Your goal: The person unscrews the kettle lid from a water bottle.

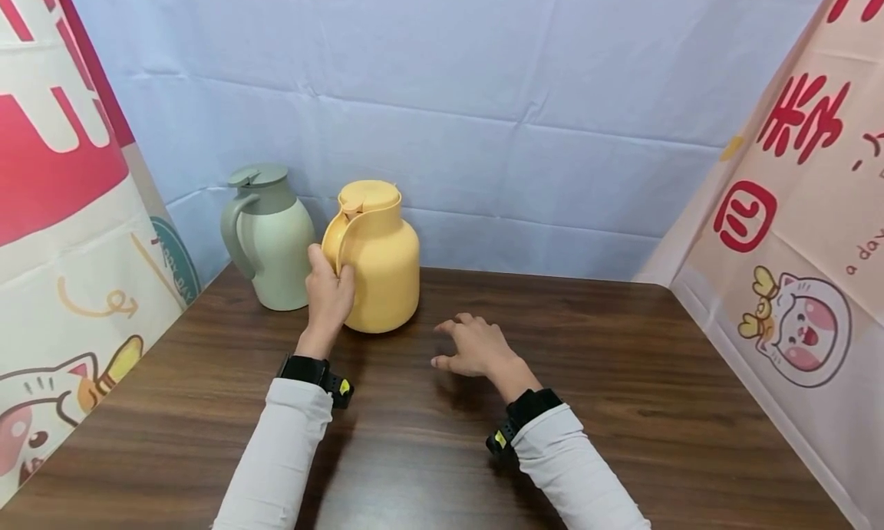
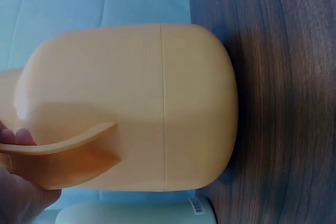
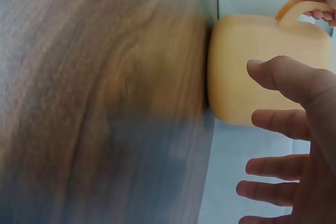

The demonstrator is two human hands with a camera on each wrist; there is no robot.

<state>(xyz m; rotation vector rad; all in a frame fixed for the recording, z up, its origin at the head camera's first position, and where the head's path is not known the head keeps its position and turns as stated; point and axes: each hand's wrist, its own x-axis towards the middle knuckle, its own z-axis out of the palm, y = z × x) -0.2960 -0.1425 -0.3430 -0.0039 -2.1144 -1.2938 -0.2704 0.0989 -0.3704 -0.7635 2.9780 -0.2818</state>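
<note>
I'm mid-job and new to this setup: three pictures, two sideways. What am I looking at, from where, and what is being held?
There is no machine here: a person works with two bare hands, wearing one camera on the head and one on each wrist. The wide picture is the head view, looking down at a brown wooden table. On it stand a yellow jug and, beside it, a green jug. The left hand grips the yellow jug's handle; the left wrist view shows that up close, turned sideways. The right hand holds nothing, its fingers spread just over the table near the yellow jug; its wrist view shows those fingers before the jug.
</note>
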